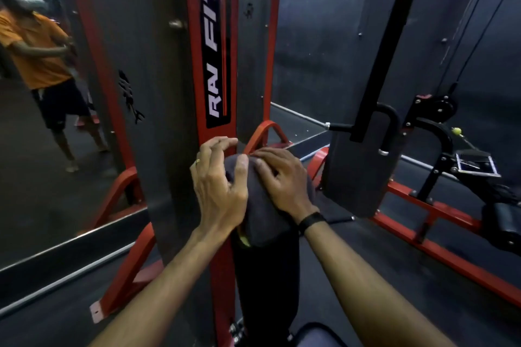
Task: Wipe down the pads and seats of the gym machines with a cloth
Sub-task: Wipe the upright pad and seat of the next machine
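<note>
- Cloth [260, 205], dark grey, draped over the rounded top end of a long black pad [265, 276]; held there under both hands, with its loose lower edge hanging just below the wrists.
- Left hand [218, 191] laid against the cloth's left side: thumb pressed flat onto the cloth's top, fingers bent and spread, fingertips past the cloth near the red upright [197, 51]. Ring [198, 161] on one finger. Cannot tell whether those fingers pinch any fabric.
- Right hand [280, 180] spread flat across the cloth's right side, fingers straight and pressing down, fingertips close to the left thumb. Black wristband [311, 221] just behind it.
- Beyond the fingertips: red upright bearing a black sticker [218, 45] with white letters "RAI FIT", flanked by grey shroud panels.
- Further right of the grip: hanging grey shroud [355, 175] with a black curved handle [390, 127], then a red floor frame [451, 259] and a black cable attachment [476, 162].
- Far left of the grip: mirror [42, 149] reflecting a person in an orange shirt and dark shorts.
- Below the forearms: dark rubber floor [380, 276].
</note>
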The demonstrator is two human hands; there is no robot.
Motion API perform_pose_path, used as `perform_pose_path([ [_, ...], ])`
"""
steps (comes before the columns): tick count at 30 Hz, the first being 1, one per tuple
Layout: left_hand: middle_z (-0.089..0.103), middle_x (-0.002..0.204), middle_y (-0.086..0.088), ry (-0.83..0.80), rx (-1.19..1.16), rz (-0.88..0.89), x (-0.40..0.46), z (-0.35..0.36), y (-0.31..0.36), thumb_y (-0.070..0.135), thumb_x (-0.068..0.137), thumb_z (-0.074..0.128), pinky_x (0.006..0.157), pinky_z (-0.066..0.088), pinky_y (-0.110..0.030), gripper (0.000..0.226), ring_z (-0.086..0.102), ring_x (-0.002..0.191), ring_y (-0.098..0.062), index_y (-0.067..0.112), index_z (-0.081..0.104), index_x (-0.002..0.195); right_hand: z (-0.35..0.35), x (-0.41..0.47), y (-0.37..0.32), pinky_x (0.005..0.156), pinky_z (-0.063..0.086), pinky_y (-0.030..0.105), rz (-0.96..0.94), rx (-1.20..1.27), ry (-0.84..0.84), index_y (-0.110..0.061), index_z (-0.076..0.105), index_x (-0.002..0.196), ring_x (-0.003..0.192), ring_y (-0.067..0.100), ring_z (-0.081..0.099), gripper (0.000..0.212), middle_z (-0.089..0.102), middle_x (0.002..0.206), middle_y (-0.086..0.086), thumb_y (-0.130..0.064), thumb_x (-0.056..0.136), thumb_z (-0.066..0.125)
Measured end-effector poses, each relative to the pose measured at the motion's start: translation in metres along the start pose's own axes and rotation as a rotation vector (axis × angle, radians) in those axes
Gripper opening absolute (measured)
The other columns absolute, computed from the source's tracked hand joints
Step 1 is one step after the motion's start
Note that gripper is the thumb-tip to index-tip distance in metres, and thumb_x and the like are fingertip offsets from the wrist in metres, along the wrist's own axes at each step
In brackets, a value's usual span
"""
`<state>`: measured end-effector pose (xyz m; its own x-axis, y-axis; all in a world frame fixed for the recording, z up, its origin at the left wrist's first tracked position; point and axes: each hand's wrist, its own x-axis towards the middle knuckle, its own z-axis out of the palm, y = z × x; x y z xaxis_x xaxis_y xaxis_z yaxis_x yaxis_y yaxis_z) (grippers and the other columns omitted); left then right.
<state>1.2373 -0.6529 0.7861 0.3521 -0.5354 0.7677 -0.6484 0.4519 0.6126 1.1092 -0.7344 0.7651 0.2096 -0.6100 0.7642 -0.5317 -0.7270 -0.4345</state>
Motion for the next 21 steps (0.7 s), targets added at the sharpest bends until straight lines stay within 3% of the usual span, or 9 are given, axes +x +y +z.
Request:
perform_pose_path([
  [3, 0.060, 0.121, 0.002, 0.019, 0.074, 0.055, 0.008, 0.002, 0.005, 0.038, 0.092, 0.048, 0.099, 0.041, -0.044, 0.038, 0.056, 0.114, -0.012, 0.014, 0.064, 0.118, -0.002, 0.005, 0.038, 0.076, 0.048, 0.046, 0.531, 0.435, 0.051, -0.015, 0.068, 0.072, 0.076, 0.008, 0.056, 0.045, 0.066, 0.076, -0.006, -0.054, 0.087, 0.052],
  [5, 0.061, 0.121, 0.002, -0.015, 0.117, 0.045, 0.016, 0.009, 0.006, 0.042, 0.093, 0.047, 0.099, 0.044, -0.049, 0.042, 0.058, 0.112, -0.015, 0.014, 0.064, 0.119, 0.002, -0.003, 0.049, 0.071, 0.045, 0.044, 0.689, 0.527, 0.065, -0.013, 0.061, 0.068, 0.076, 0.012, 0.053, 0.048, 0.061, 0.072, -0.005, -0.053, 0.091, 0.049],
  [8, 0.063, 0.125, -0.001, -0.159, 0.270, 0.048, 0.023, 0.034, 0.011, 0.050, 0.093, 0.045, 0.100, 0.045, -0.048, 0.050, 0.059, 0.116, -0.020, 0.015, 0.065, 0.123, 0.002, -0.024, 0.044, 0.078, 0.045, 0.035, 0.667, 0.528, 0.075, -0.014, 0.073, 0.090, 0.089, 0.012, 0.064, 0.060, 0.076, 0.096, 0.001, -0.062, 0.091, 0.037],
  [11, 0.057, 0.137, -0.001, -0.352, 0.460, 0.123, 0.017, 0.061, 0.014, 0.061, 0.094, 0.038, 0.105, 0.040, -0.039, 0.063, 0.054, 0.127, -0.020, 0.018, 0.058, 0.135, 0.004, -0.052, 0.054, 0.080, 0.041, 0.028, 0.622, 0.572, 0.164, -0.013, 0.074, 0.112, 0.099, 0.012, 0.061, 0.069, 0.073, 0.114, 0.010, -0.062, 0.092, 0.030],
  [14, 0.058, 0.137, -0.004, -0.384, 0.555, 0.108, 0.014, 0.058, 0.017, 0.064, 0.096, 0.035, 0.102, 0.044, -0.043, 0.067, 0.056, 0.124, -0.024, 0.016, 0.056, 0.137, 0.017, -0.086, 0.071, 0.082, 0.040, 0.027, 0.647, 0.574, 0.149, -0.005, 0.071, 0.119, 0.106, 0.021, 0.058, 0.077, 0.071, 0.118, 0.018, -0.059, 0.092, 0.023],
  [17, 0.062, 0.132, -0.004, -0.478, 0.829, 0.245, 0.011, 0.062, 0.022, 0.069, 0.094, 0.037, 0.099, 0.042, -0.042, 0.071, 0.059, 0.120, -0.025, 0.014, 0.058, 0.134, 0.030, -0.127, 0.091, 0.088, 0.045, 0.033, 0.703, 0.559, 0.086, -0.005, 0.069, 0.125, 0.111, 0.032, 0.063, 0.076, 0.070, 0.121, 0.018, -0.057, 0.096, 0.022],
  [21, 0.062, 0.131, -0.007, -0.621, 1.000, 0.397, 0.010, 0.062, 0.027, 0.078, 0.088, 0.041, 0.096, 0.043, -0.043, 0.082, 0.061, 0.114, -0.028, 0.012, 0.060, 0.134, 0.039, -0.172, 0.105, 0.095, 0.045, 0.028, 0.696, 0.554, 0.061, -0.004, 0.066, 0.128, 0.113, 0.031, 0.064, 0.066, 0.069, 0.125, 0.015, -0.050, 0.104, 0.026],
])
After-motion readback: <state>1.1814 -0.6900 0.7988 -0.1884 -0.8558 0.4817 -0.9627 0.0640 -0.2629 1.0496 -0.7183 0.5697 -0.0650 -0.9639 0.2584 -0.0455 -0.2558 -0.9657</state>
